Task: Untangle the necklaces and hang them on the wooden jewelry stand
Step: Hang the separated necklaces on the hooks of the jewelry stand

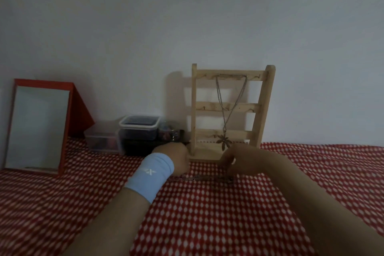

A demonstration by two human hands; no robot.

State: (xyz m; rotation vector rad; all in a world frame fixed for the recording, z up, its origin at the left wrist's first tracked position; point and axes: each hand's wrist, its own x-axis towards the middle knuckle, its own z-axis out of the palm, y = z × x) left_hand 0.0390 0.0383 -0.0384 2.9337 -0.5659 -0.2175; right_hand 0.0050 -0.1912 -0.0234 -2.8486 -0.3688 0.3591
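Observation:
A ladder-shaped wooden jewelry stand [259, 102] leans against the wall at the back of the table. One necklace [224, 110] hangs from its top rail, its leaf-shaped pendant low near the base. A thin chain [204, 178] lies stretched on the red-and-white cloth in front of the stand. My left hand [176, 158], with a light blue wristband, is curled at the chain's left end. My right hand [241, 160] pinches down at the chain's right end. The fingertips of both hands are hidden, and the image is dim and blurred.
A red-framed mirror [39, 127] leans at the back left. Clear plastic boxes [139, 131] and small dark containers [169, 133] stand between the mirror and the stand. The patterned cloth [207, 214] covers the whole table.

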